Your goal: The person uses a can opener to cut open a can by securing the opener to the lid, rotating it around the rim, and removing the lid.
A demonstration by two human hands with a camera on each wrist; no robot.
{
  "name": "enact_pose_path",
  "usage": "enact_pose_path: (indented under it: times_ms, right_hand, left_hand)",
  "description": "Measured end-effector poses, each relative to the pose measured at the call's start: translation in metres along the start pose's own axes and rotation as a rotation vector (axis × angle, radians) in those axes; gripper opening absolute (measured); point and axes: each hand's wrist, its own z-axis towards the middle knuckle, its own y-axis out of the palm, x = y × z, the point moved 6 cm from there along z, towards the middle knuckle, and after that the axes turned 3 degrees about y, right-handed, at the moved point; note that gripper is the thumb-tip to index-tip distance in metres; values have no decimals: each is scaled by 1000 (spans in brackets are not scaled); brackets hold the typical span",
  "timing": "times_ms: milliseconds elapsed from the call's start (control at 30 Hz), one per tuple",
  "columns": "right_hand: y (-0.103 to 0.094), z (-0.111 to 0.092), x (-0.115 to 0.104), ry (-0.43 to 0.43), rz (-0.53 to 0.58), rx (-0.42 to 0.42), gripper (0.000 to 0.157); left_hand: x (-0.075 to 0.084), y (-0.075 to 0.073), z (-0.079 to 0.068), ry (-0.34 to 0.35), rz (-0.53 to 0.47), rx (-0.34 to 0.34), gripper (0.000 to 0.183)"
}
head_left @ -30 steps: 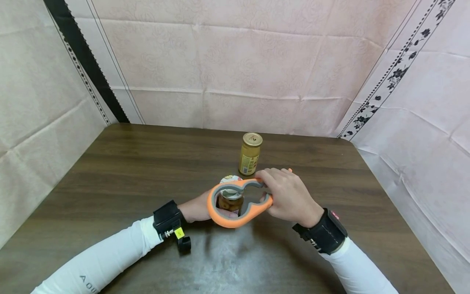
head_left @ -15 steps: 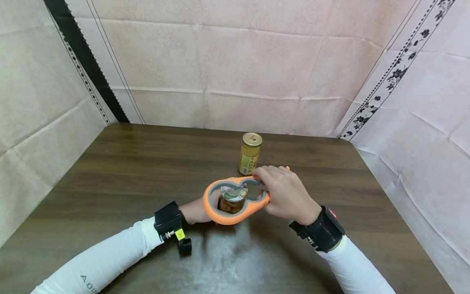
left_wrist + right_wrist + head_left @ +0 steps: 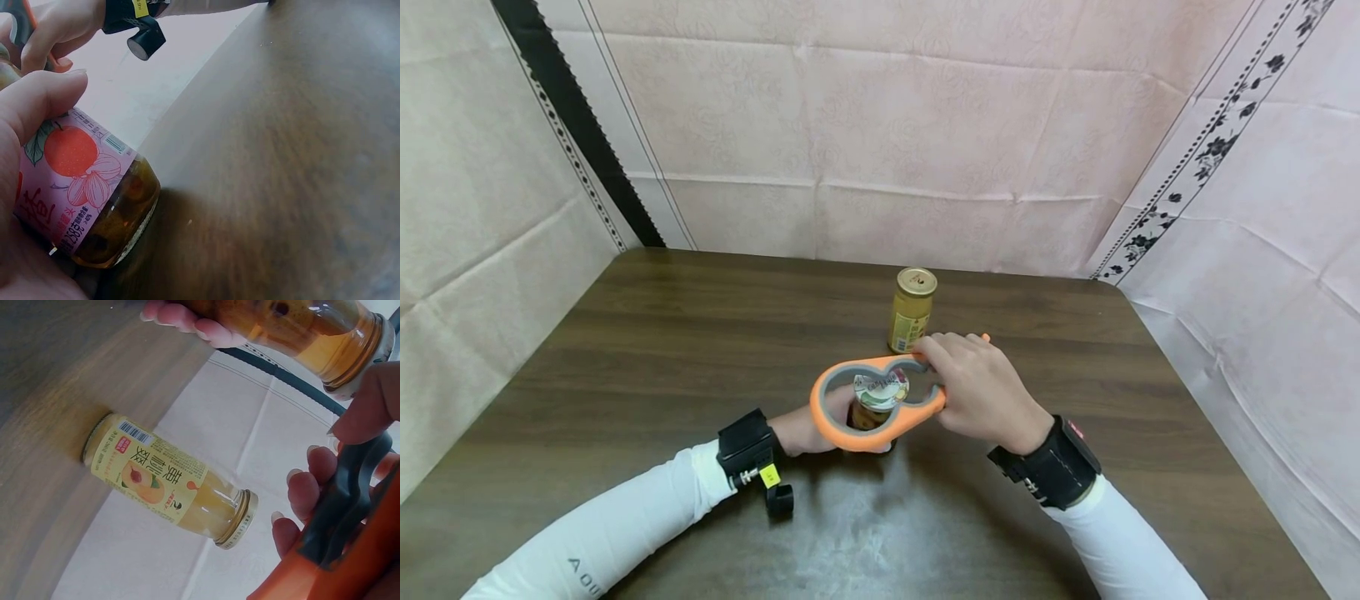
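Observation:
My left hand (image 3: 805, 429) grips a glass jar (image 3: 128, 206) with a pink label showing a red fruit and dark pieces in amber liquid. The jar's base is close to the table. My right hand (image 3: 983, 387) holds an orange and grey jar opener (image 3: 850, 441) by its handles, fingers curled round them. Through the opener's large loop, the jar's patterned lid (image 3: 882, 390) shows in the head view. Whether the loop touches the lid, I cannot tell. In the right wrist view the opener's grey inner grip (image 3: 340, 500) lies below the lid end of the held jar.
Behind the hands stands an upright yellow jar (image 3: 912, 310) with a gold lid; its label (image 3: 147, 472) shows a peach. The brown wooden table (image 3: 700, 333) spreads around, with pale cloth (image 3: 910, 125) hanging at the back and sides.
My right hand and the opener have shifted slightly left and up. The held jar's lid has moved a little right and now shows within the loop instead of partly above its rim.

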Motion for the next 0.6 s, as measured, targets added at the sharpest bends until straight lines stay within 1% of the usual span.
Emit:
enact_pose_path:
  times_ms: [33,67,100,200,300,367,433,533,600]
  right_hand:
    - [0,1,-1,-2,-3,0,46]
    - [0,1,-1,-2,-3,-2,46]
    - [1,2,-1,-2,-2,-3,46]
    - [2,3,-1,2,-4,-13,46]
    - [3,4,-2,3,-8,-19,46]
    - [3,4,-2,0,-15,-19,46]
    - [4,5,-3,-4,-25,-15,45]
    - [4,6,-4,-8,-43,-6,45]
    - [4,7,-4,-7,-54,-4,45]
  left_hand:
    - [2,-6,-3,39,245,87,84]
    - [4,-10,-6,65,401,175,92]
    - [6,-11,-7,80,450,188,93]
    - [8,-10,-6,104,501,185,93]
    - [9,-11,-6,131,521,187,93]
    - [8,-12,-6,123,506,184,91]
    - [7,-14,-7,117,505,197,90]
    - [6,-16,-10,98,525,224,90]
    - [3,-17,-12,73,545,244,91]
